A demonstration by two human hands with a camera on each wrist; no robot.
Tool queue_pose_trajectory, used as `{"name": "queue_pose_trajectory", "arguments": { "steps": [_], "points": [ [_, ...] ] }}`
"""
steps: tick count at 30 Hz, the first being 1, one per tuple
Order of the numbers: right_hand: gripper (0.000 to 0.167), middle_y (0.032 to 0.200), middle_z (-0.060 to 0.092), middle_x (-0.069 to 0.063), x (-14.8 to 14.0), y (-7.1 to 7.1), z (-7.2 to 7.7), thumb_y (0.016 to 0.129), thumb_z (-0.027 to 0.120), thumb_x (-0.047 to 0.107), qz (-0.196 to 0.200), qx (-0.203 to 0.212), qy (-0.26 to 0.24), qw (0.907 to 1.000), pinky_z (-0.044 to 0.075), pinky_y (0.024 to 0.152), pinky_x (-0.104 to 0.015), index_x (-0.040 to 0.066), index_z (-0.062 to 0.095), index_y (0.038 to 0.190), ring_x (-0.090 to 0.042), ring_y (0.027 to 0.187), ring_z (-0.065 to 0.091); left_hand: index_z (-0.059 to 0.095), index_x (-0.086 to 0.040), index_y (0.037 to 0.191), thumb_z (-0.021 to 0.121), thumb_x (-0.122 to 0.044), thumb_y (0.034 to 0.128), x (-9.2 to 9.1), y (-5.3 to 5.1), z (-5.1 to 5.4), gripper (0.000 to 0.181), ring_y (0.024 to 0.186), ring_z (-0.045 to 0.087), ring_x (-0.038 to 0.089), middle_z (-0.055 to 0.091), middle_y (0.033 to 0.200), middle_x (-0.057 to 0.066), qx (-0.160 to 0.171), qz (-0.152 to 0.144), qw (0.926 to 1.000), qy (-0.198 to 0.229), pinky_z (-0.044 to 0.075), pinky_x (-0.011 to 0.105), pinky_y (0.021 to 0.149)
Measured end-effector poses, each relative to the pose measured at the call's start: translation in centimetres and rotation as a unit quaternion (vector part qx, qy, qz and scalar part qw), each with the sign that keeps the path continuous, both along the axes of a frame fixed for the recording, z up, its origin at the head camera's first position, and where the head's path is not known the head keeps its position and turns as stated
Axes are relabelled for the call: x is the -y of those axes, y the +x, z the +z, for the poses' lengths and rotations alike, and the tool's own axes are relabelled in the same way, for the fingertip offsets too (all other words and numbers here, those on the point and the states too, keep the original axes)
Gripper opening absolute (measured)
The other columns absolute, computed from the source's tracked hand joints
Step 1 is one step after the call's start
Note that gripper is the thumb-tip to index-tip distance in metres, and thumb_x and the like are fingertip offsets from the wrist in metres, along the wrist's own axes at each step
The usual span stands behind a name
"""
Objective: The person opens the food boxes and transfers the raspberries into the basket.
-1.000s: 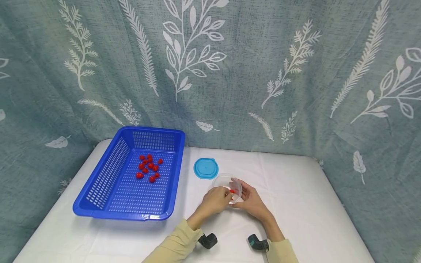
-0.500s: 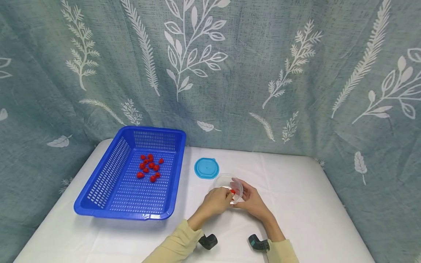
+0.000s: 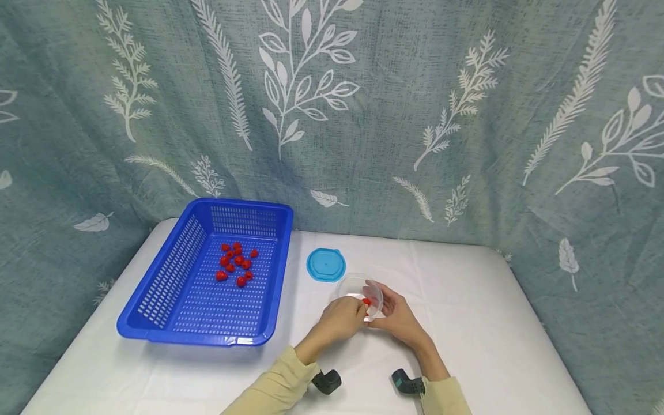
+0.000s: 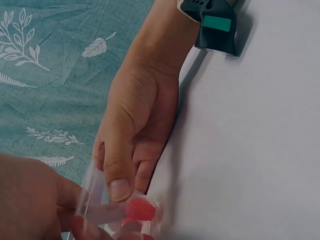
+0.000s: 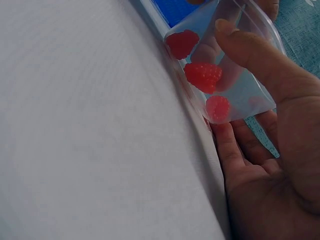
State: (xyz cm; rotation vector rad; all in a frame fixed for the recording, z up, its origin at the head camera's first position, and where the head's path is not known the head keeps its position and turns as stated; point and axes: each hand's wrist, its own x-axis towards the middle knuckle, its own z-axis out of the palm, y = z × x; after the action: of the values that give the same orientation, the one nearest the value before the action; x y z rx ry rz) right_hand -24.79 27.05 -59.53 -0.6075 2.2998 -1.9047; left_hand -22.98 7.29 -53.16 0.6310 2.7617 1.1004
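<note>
In the head view my right hand (image 3: 398, 314) grips a clear plastic container (image 3: 353, 282) from its right side, tilted with its opening toward my left hand (image 3: 339, 318). The left fingers reach inside and pinch a red raspberry (image 5: 203, 76), seen through the wall in the right wrist view. Beside it in the container lie a darker raspberry (image 5: 182, 44) and a paler raspberry (image 5: 218, 108). The right thumb presses the container's near wall. From the left wrist, a raspberry (image 4: 140, 209) shows near the left fingertips, and the pinch itself is partly hidden.
To the left stands a blue perforated basket (image 3: 280, 276) with several red raspberries (image 3: 238, 260) on its floor. A light-blue lid (image 3: 325, 265) lies flat on the white table (image 3: 456, 323) behind the container. A patterned green curtain (image 3: 384, 115) hangs behind and at the sides.
The head view has shifted very slightly. Both hands stay at the container, with the left fingers inside it throughout.
</note>
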Motion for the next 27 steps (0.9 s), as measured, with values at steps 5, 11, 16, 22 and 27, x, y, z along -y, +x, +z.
{"name": "queue_pose_trajectory", "arguments": {
  "steps": [5,11,16,22,27],
  "points": [
    [0.089,0.150,0.048,-0.027,0.08,-0.05,-0.02,0.074,0.086,-0.005,-0.003,0.002,0.003,1.0000,0.040,0.106,-0.017,0.000,0.042,0.151,-0.025,0.141,0.048,0.047,-0.018,0.060,0.052,-0.015,0.1011,0.07,0.13,-0.09,0.041,0.052,0.038,0.008,0.040,0.055,-0.008,-0.005,0.002,1.0000,0.001,0.030,0.024,0.050],
    [0.091,0.151,0.047,-0.028,0.08,0.00,0.10,0.072,0.084,-0.010,0.005,0.006,-0.012,0.9999,0.040,0.107,-0.018,-0.001,0.041,0.152,-0.038,0.142,0.042,0.048,-0.019,0.062,0.052,-0.017,0.1012,0.17,0.03,-0.32,0.040,0.052,0.038,0.007,0.041,0.056,-0.009,-0.013,-0.001,0.9999,0.004,0.031,0.024,0.051],
    [0.091,0.153,0.045,-0.026,-0.04,0.05,0.13,0.073,0.084,-0.009,0.002,0.011,-0.011,0.9999,0.040,0.107,-0.017,0.000,0.041,0.152,-0.038,0.143,0.041,0.049,-0.019,0.062,0.051,-0.017,0.1022,0.19,-0.10,-0.18,0.041,0.055,0.039,0.007,0.042,0.058,-0.009,-0.006,-0.013,0.9999,0.005,0.032,0.024,0.053],
    [0.090,0.151,0.048,-0.026,-0.04,-0.09,-0.02,0.073,0.086,-0.007,-0.003,0.010,-0.008,0.9999,0.041,0.106,-0.018,0.001,0.043,0.151,-0.032,0.141,0.046,0.054,-0.017,0.068,0.051,-0.016,0.1020,0.36,-0.24,-0.08,0.034,0.056,0.041,0.007,0.044,0.061,-0.008,0.005,-0.024,0.9996,0.017,0.034,0.024,0.054],
    [0.090,0.149,0.049,-0.028,0.14,0.13,0.31,0.072,0.086,-0.007,0.000,0.013,-0.013,0.9998,0.041,0.106,-0.018,0.000,0.043,0.151,-0.038,0.141,0.044,0.066,-0.008,0.084,0.052,-0.015,0.1022,0.61,-0.36,-0.18,0.024,0.051,0.043,0.007,0.047,0.062,-0.006,0.023,-0.030,0.9987,0.034,0.035,0.024,0.051]
  ]
}}
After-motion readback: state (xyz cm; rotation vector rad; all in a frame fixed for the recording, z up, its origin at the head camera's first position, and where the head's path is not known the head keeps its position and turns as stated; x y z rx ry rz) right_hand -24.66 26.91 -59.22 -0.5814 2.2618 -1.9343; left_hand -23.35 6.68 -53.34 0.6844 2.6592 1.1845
